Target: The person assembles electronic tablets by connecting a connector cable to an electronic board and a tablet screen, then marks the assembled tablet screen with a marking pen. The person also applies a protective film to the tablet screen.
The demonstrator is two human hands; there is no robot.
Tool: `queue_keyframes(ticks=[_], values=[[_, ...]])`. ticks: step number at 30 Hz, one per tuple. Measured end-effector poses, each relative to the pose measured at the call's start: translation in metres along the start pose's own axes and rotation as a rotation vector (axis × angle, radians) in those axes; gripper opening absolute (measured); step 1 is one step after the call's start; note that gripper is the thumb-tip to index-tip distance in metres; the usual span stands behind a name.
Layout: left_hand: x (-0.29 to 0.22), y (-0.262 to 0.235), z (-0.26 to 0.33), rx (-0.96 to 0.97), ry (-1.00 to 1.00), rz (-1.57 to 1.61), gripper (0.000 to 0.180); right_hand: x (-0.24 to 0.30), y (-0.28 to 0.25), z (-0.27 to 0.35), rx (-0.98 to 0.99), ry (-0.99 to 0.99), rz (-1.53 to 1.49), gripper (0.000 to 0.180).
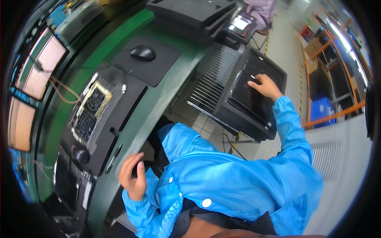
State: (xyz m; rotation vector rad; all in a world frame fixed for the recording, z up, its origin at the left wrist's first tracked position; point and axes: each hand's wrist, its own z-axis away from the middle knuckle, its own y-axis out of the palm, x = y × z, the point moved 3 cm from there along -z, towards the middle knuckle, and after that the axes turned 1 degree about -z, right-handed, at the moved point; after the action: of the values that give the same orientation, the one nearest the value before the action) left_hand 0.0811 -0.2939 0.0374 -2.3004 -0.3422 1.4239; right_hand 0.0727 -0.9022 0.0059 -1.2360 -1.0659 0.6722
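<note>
My right hand (266, 86) reaches out to the right over a flat black panel (250, 97), its fingers bent and drawn in towards the thumb. A small white spot shows at the fingertips; whether they hold anything there is hard to see. The panel lies in a black tray (260, 133) on a wire rack. Near the front edge of the green bench, my left hand (134, 176) is raised with fingers curved, thumb apart and nothing in it. Beside it a dark pen (114, 158) lies on the bench.
On the bench (139, 133) lie an opened electronic device (90, 109), a black mouse (143, 53) on a mat and a second dark mouse (80, 153). Black trays (190, 12) are stacked at the back. Two lit screens stand left. The wire rack (210, 75) adjoins the bench; orange shelving (333, 115) stands right.
</note>
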Motion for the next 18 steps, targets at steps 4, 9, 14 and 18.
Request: queue_keyframes(ticks=[4, 9, 14, 18], values=[[0.003, 0.022, -0.026, 0.138, -0.056, 0.149, 0.017, -0.054, 0.002, -0.007, 0.178, 0.118, -0.46, 0.047], [0.007, 0.021, -0.001, 0.159, -0.14, 0.233, 0.024, -0.059, -0.041, -0.028, 0.089, 0.066, -0.525, 0.038], [0.031, 0.052, 0.028, 0.268, -0.376, 0.61, 0.065, 0.057, -0.095, -0.037, 0.069, -0.227, -0.8, 0.024], [0.01, 0.096, 0.004, 0.496, -0.317, 1.083, 0.104, 0.257, -0.069, -0.023, 0.442, -0.429, -0.862, 0.044]])
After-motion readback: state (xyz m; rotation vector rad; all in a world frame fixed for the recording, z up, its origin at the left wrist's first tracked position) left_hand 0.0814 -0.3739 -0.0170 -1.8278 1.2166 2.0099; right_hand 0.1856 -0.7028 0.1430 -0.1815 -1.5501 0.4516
